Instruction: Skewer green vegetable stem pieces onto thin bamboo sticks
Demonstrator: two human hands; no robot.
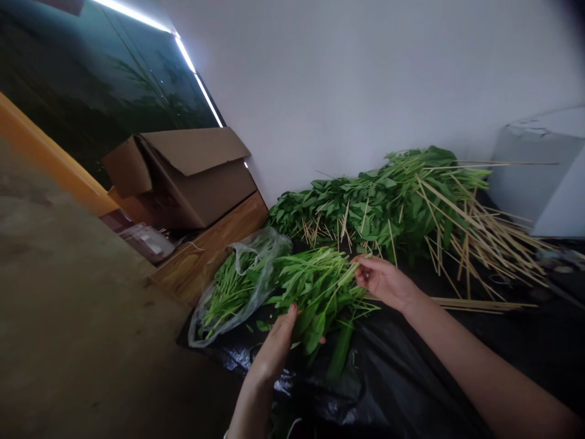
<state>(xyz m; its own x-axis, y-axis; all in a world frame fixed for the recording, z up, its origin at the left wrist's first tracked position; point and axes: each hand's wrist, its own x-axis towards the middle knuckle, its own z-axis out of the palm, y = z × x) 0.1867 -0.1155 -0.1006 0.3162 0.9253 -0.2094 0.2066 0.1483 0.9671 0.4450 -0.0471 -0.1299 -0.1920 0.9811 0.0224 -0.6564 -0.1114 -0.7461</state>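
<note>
Green, thin-stemmed bunch of long pointed leaves (326, 299) is held between the two bare hands, above black shiny plastic sheeting (384, 360) and in front of a loose heap of light-green leafy stems (308, 265). The right hand (384, 281) has its thumb and fingers closed in a pinch on the stem ends. The left hand (275, 341) is at the leafy end, thumb on the near side; most of its fingers are hidden below the leaves, so I cannot tell how firmly they close. I judge that the tender stems could bend or break if the pinch becomes too hard, and that some of them could slip into the heap if it becomes too weak. Leaves may also catch on the clear, crumpled plastic bag (276, 244) at the left, or on the straight tan wooden sticks (484, 304) lying just beside the right wrist. As for direction, the bunch's long axis runs slanting: stem ends toward the upper right, leaf tips toward the lower left and the person.
</note>
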